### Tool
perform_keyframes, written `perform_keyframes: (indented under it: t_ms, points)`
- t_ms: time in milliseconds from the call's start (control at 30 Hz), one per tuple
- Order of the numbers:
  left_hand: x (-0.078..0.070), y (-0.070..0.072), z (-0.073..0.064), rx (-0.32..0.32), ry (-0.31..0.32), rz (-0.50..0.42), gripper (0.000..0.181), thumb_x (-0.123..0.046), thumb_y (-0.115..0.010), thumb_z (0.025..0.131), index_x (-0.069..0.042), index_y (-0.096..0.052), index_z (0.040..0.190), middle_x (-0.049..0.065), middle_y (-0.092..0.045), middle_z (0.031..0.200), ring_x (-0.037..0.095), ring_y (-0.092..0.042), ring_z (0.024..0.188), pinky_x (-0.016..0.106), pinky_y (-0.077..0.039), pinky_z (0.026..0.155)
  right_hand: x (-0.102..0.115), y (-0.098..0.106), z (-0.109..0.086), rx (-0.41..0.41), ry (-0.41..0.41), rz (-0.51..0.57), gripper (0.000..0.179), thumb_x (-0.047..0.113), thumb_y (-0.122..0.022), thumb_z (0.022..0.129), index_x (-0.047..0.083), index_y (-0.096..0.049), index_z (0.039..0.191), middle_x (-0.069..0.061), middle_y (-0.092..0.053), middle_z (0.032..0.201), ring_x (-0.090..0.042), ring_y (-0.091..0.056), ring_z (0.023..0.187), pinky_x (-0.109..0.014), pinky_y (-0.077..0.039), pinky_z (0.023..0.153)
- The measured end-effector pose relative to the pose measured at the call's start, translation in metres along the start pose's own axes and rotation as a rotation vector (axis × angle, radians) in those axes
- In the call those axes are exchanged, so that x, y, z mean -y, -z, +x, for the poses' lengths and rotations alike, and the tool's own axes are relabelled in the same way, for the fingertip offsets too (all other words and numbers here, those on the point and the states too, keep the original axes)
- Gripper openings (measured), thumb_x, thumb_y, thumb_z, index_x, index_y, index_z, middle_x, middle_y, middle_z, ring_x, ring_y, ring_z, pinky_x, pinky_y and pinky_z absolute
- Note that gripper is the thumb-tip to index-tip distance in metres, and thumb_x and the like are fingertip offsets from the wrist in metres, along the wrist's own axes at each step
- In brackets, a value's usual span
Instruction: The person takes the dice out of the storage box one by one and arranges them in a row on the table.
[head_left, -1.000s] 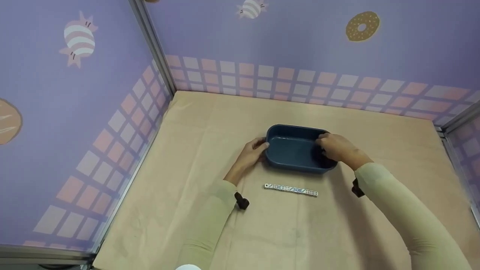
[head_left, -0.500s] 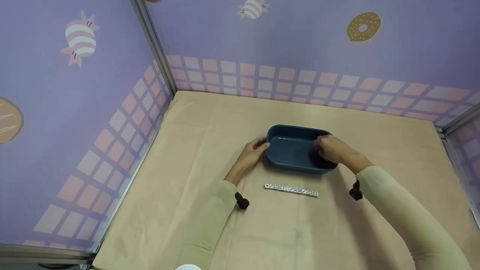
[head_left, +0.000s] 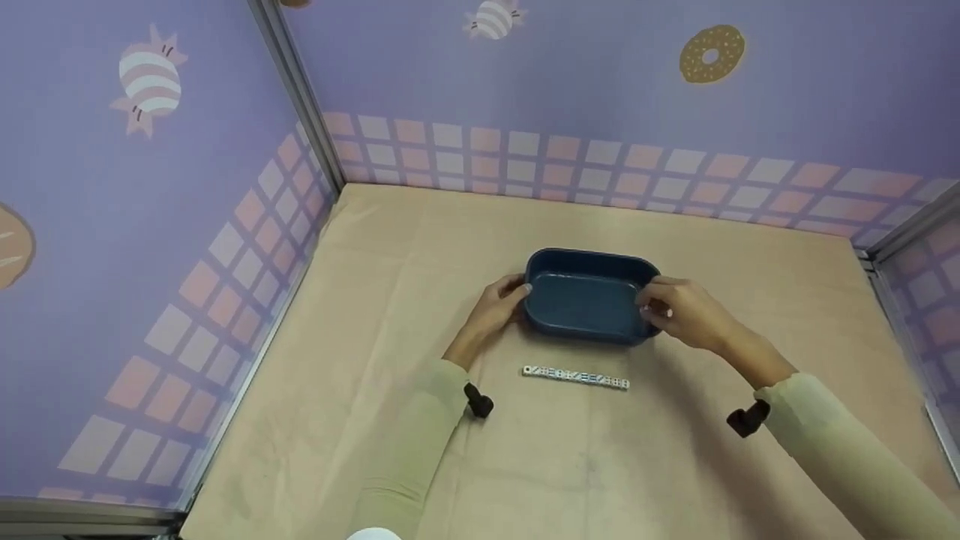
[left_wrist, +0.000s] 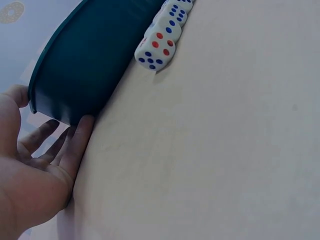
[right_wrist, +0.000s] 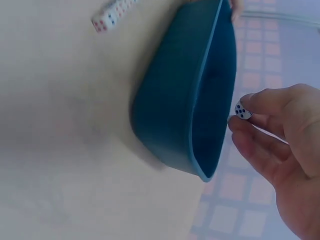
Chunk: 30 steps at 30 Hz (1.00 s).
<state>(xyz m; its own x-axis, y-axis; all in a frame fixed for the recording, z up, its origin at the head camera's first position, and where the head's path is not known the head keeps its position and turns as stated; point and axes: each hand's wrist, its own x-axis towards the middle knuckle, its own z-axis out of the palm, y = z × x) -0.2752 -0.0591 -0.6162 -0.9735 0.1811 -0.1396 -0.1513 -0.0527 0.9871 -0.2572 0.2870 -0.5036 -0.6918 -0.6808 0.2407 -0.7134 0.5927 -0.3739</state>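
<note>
A dark blue rectangular plastic bin [head_left: 585, 304] stands on the table. At its left end my left hand [head_left: 495, 306] holds it, thumb at the rim and fingertips against the outer wall low down, as the left wrist view shows. My right hand [head_left: 686, 311] is over the bin's right end. Between thumb and fingers it pinches a white die [right_wrist: 243, 110] with dark pips, just above the rim. In front of the bin lies a straight row of white dice [head_left: 575, 377], set side by side, with red and blue pips.
A beige cloth [head_left: 420, 247] covers the table. Purple printed walls [head_left: 585, 82] with a tile pattern rise behind it and at the left and right, joined by metal corner posts [head_left: 296, 90].
My right hand has come up from inside the bin toward its right rim, and a white die now shows in its fingers. The left hand and the dice row stay as they were.
</note>
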Motion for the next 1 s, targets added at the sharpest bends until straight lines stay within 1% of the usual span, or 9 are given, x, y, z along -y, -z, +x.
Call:
perform_keyframes:
  t_ms: [67, 167, 267, 333, 467, 533, 700, 767, 1000]
  points:
    - [0.002, -0.001, 0.0, 0.001, 0.006, -0.013, 0.052, -0.028, -0.062, 0.109, -0.003, -0.052, 0.153, 0.017, -0.062, 0.142, 0.028, -0.068, 0.119, 0.042, -0.058, 0.098, 0.008, 0.0, -0.012, -0.006, -0.005, 0.02, 0.017, -0.008, -0.079, 0.088, 0.003, -0.075, 0.101, -0.007, -0.07, 0.096, -0.017, -0.069, 0.083, -0.039, -0.061, 0.072]
    - [0.003, -0.002, 0.001, 0.01, 0.013, -0.015, 0.053, -0.028, -0.063, 0.109, -0.002, -0.052, 0.153, 0.017, -0.063, 0.142, 0.027, -0.069, 0.119, 0.041, -0.058, 0.097, 0.017, -0.006, -0.033, -0.023, -0.009, 0.05, 0.023, -0.01, -0.081, 0.086, 0.006, -0.074, 0.1, -0.004, -0.07, 0.097, -0.015, -0.07, 0.085, -0.037, -0.062, 0.073]
    - [0.003, -0.002, 0.001, 0.012, 0.013, 0.004, 0.052, -0.03, -0.063, 0.109, -0.004, -0.052, 0.153, 0.016, -0.063, 0.141, 0.026, -0.069, 0.117, 0.04, -0.059, 0.095, 0.023, -0.019, -0.054, -0.044, -0.009, 0.075, 0.026, -0.01, -0.083, 0.085, 0.01, -0.074, 0.099, -0.001, -0.071, 0.097, -0.013, -0.07, 0.084, -0.035, -0.061, 0.073]
    - [0.002, -0.002, 0.0, 0.007, 0.009, 0.025, 0.052, -0.031, -0.062, 0.109, -0.005, -0.053, 0.153, 0.015, -0.063, 0.141, 0.027, -0.069, 0.117, 0.04, -0.059, 0.094, 0.025, -0.03, -0.065, -0.052, -0.023, 0.092, 0.025, -0.009, -0.084, 0.085, 0.011, -0.073, 0.097, 0.001, -0.071, 0.095, -0.012, -0.07, 0.084, -0.033, -0.061, 0.073]
    - [0.0, 0.001, 0.0, -0.013, 0.002, 0.068, 0.053, -0.034, -0.063, 0.108, -0.006, -0.054, 0.153, 0.015, -0.061, 0.144, 0.028, -0.067, 0.12, 0.041, -0.059, 0.095, 0.025, -0.052, -0.083, -0.082, -0.07, 0.103, 0.027, -0.011, -0.086, 0.081, 0.007, -0.074, 0.097, 0.001, -0.072, 0.094, -0.012, -0.071, 0.083, -0.033, -0.061, 0.072]
    - [-0.001, 0.001, 0.001, -0.018, 0.001, 0.075, 0.054, -0.034, -0.063, 0.108, -0.006, -0.054, 0.153, 0.015, -0.059, 0.146, 0.028, -0.066, 0.123, 0.042, -0.058, 0.097, 0.023, -0.061, -0.088, -0.099, -0.083, 0.108, 0.028, -0.013, -0.086, 0.079, 0.004, -0.075, 0.098, -0.001, -0.074, 0.094, -0.013, -0.072, 0.082, -0.033, -0.062, 0.072]
    - [-0.001, 0.001, 0.002, -0.017, 0.002, 0.089, 0.055, -0.036, -0.063, 0.108, -0.006, -0.053, 0.153, 0.015, -0.057, 0.15, 0.029, -0.064, 0.126, 0.041, -0.058, 0.098, 0.022, -0.079, -0.092, -0.12, -0.047, 0.102, 0.03, -0.013, -0.086, 0.078, 0.003, -0.075, 0.101, -0.004, -0.074, 0.094, -0.015, -0.071, 0.081, -0.031, -0.061, 0.069]
    - [-0.002, 0.001, 0.002, -0.02, 0.003, 0.097, 0.056, -0.037, -0.063, 0.108, -0.006, -0.053, 0.154, 0.015, -0.056, 0.15, 0.028, -0.064, 0.126, 0.041, -0.058, 0.098, 0.022, -0.084, -0.091, -0.117, -0.046, 0.103, 0.03, -0.012, -0.087, 0.079, 0.004, -0.075, 0.1, -0.003, -0.073, 0.094, -0.014, -0.071, 0.081, -0.029, -0.06, 0.069]
    - [-0.002, 0.0, -0.001, -0.023, 0.009, 0.102, 0.057, -0.037, -0.062, 0.108, -0.006, -0.052, 0.154, 0.015, -0.058, 0.148, 0.028, -0.065, 0.125, 0.041, -0.058, 0.098, 0.026, -0.099, -0.092, -0.128, -0.135, 0.121, 0.024, -0.007, -0.086, 0.084, 0.006, -0.077, 0.102, -0.001, -0.072, 0.096, -0.011, -0.068, 0.082, -0.028, -0.059, 0.07]
